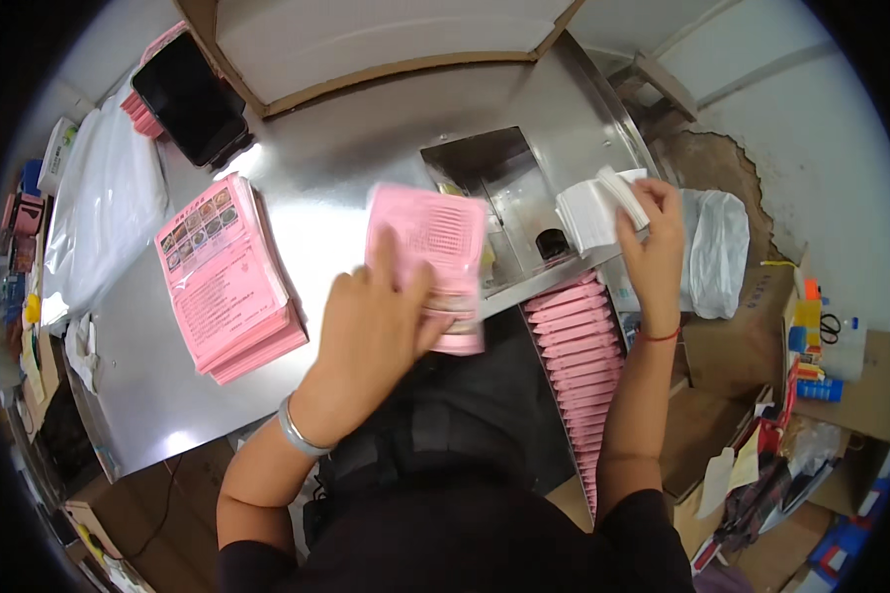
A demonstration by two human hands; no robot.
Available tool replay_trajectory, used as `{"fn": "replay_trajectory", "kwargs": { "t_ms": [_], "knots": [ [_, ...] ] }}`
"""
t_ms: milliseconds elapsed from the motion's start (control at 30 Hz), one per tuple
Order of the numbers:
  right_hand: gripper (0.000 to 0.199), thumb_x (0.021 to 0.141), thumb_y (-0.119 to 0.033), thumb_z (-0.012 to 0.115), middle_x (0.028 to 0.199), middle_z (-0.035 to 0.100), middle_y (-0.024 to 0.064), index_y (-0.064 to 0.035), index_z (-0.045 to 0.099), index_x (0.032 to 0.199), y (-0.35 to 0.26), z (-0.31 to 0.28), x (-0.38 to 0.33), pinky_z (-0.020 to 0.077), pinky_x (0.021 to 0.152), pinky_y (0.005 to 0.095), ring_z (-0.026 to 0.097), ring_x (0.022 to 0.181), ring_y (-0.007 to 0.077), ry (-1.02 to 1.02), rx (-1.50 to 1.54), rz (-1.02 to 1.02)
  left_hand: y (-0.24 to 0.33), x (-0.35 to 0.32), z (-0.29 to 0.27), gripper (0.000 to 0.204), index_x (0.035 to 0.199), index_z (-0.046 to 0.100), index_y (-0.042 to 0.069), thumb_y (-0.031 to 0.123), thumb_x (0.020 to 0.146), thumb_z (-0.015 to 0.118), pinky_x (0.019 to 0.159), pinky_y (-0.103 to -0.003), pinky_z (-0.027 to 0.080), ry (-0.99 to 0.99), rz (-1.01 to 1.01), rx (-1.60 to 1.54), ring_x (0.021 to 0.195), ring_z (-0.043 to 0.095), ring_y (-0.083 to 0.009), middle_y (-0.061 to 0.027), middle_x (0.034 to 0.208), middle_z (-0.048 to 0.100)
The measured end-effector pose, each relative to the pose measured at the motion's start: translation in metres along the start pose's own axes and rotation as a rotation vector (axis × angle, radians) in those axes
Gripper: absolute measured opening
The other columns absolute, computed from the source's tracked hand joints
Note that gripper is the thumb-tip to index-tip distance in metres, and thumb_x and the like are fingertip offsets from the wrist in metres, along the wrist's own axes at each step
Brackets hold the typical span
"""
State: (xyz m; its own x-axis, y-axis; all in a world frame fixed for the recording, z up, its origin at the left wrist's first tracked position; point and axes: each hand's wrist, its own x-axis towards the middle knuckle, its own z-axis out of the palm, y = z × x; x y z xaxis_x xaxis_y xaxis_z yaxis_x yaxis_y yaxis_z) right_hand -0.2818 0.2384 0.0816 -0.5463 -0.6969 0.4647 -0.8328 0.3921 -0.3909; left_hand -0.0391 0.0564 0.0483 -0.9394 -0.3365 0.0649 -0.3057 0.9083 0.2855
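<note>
My left hand (pixel 371 321) is closed on a flat pink printed packet (pixel 430 237), with the thumb at its near right edge and fingers lying over its face. The packet is slightly blurred and hovers over the near side of the steel table. On the right, my right hand (pixel 655 232) pinches a folded white paper piece (pixel 623 196) between thumb and fingers. Directly beside it is a stack of folded white papers (pixel 585 215). A long row of pink packets (pixel 574 361) fills a narrow box below the table edge, between my body and right forearm.
A pile of pink printed bags (pixel 229 287) lies on the steel table (pixel 336 148) at left. Behind it a black-screened device (pixel 190 99) leans near clear plastic bags (pixel 104 208). A rectangular opening (pixel 494 168) cuts the tabletop. Cardboard boxes (pixel 737 331) crowd the right.
</note>
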Motion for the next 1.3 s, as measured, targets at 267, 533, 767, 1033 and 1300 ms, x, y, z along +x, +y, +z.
{"fn": "replay_trajectory", "kwargs": {
  "t_ms": [267,533,767,1033,1300],
  "knots": [
    [0.031,0.084,-0.016,0.058,0.111,0.063,0.0153,-0.0078,0.067,0.113,-0.106,0.070,-0.054,0.0405,0.103,0.0561,0.060,0.106,0.0346,-0.232,0.013,-0.450,-0.014,0.006,0.007,0.051,0.126,0.061,0.011,0.005,0.076,0.069,0.080,-0.043,0.052,0.121,0.059,-0.359,0.096,0.062,-0.0336,-0.0221,0.138,0.049],
    [0.021,0.088,-0.016,0.061,0.078,0.064,0.0197,-0.0037,0.072,0.101,-0.059,0.093,0.020,0.0542,0.072,0.0433,0.065,0.073,0.0377,-0.438,-0.222,0.002,0.019,-0.002,-0.012,0.054,0.126,0.047,0.002,0.004,0.079,0.074,0.099,-0.042,0.045,0.017,0.232,-0.805,0.119,0.054,-0.0344,-0.0242,0.143,0.043],
    [0.021,0.087,-0.011,0.067,0.091,0.062,0.0149,0.0007,0.072,0.103,-0.030,0.031,-0.006,0.0485,0.078,0.0418,0.060,0.087,0.0318,0.225,-0.200,0.072,-0.130,-0.081,-0.030,0.033,0.120,0.057,0.008,0.027,0.093,0.063,0.095,-0.047,0.037,0.406,-0.460,0.337,0.104,0.055,-0.0332,-0.0131,0.112,0.056],
    [0.028,0.085,-0.008,0.065,0.102,0.058,0.0156,0.0015,0.068,0.111,-0.003,0.022,-0.007,0.0459,0.085,0.0407,0.055,0.097,0.0355,0.087,-0.073,0.084,-0.002,-0.004,0.026,0.032,0.089,0.061,0.004,0.024,0.073,0.079,0.093,-0.056,0.042,0.314,0.047,-0.254,0.117,0.048,-0.0458,-0.0259,0.122,0.052],
    [0.039,0.085,-0.015,0.060,0.114,0.059,0.0175,-0.0069,0.063,0.123,-0.114,0.056,-0.073,0.0359,0.107,0.0548,0.055,0.113,0.0326,-0.416,0.167,-0.562,-0.018,-0.021,0.014,0.058,0.122,0.058,0.002,0.013,0.067,0.076,0.093,-0.048,0.037,0.205,0.044,-0.028,0.118,0.046,-0.0375,-0.0181,0.134,0.048]
  ]
}}
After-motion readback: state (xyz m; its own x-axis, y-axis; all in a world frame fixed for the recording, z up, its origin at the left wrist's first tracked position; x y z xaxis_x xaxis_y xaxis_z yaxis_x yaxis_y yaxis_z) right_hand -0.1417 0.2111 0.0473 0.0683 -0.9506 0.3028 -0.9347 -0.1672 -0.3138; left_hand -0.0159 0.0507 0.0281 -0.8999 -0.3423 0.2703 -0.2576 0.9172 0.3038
